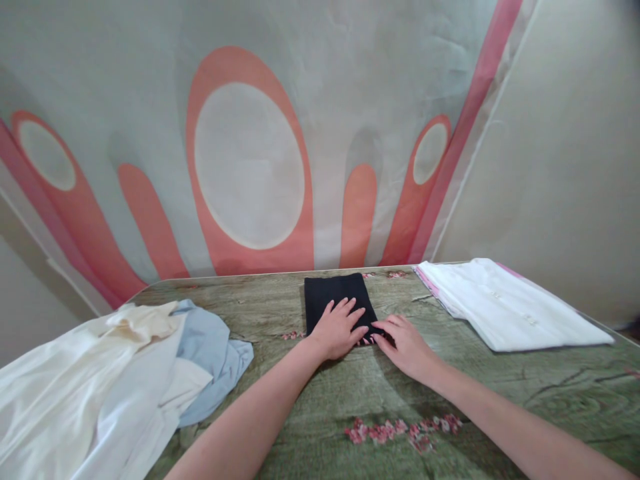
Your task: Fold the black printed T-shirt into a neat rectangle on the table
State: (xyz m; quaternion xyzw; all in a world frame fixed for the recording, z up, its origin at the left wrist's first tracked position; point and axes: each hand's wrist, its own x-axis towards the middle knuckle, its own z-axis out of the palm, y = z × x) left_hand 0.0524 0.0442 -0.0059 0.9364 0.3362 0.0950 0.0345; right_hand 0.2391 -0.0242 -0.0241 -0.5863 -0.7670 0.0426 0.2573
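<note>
A folded black cloth [336,293] lies on the green patterned table [380,387] near its far edge. My left hand [336,329] rests flat on the cloth's near part, fingers spread and stretched out. My right hand [406,343] lies just right of it at the cloth's near right corner, its fingers together and pointing left, touching the cloth's edge. Whether these fingers pinch the cloth I cannot make out.
A loose pile of cream and white garments [85,387] with a light blue one [213,353] covers the table's left side. A folded white shirt [505,303] lies on a pink-edged piece at the right. A wall hanging with red ovals [250,167] hangs behind.
</note>
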